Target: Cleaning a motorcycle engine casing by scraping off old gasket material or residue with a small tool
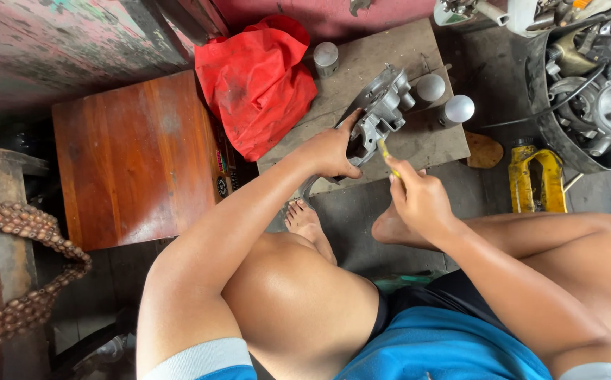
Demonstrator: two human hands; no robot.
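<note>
My left hand [330,151] grips a grey cast-metal engine part [379,112] and holds it tilted over a brown board [383,49] on the floor. My right hand [418,197] holds a thin yellow-handled tool [388,156] whose tip points into the underside of the metal part. Both hands sit close together above my bare feet [309,225].
A red plastic bag [256,84] lies at the board's left. Three silver cylinders [429,88] stand on the board. A wooden stool [136,158] is at left, a yellow tool [536,179] and a tub of engine parts [594,91] at right.
</note>
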